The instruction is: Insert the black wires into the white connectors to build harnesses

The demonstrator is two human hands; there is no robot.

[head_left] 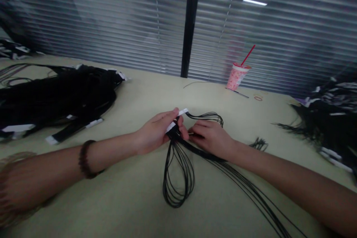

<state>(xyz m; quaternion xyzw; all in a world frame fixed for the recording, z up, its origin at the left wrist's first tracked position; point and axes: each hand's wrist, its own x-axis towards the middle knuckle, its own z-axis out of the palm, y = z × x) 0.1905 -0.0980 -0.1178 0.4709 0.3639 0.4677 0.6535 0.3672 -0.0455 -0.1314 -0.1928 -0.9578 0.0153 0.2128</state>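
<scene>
My left hand (164, 128) is closed around the end of a black wire harness (180, 138) just above the middle of the table. White connectors (183, 112) stick out past its thumb and fingers. A loop of thin black wires (178, 178) hangs below that hand, and a second, smaller wire loop arches to the right. My right hand (209, 137) has its fingers bent together at the harness beside my left fingertips; what lies between them is hidden. Longer wires run under the right wrist towards the lower right edge.
A pile of black harnesses (64, 96) covers the table's left side. Another bundle (331, 122) lies at the right. By the window blinds stand a pink cup (237, 77) with a red straw, a pen (237, 93) and rubber bands (258, 97).
</scene>
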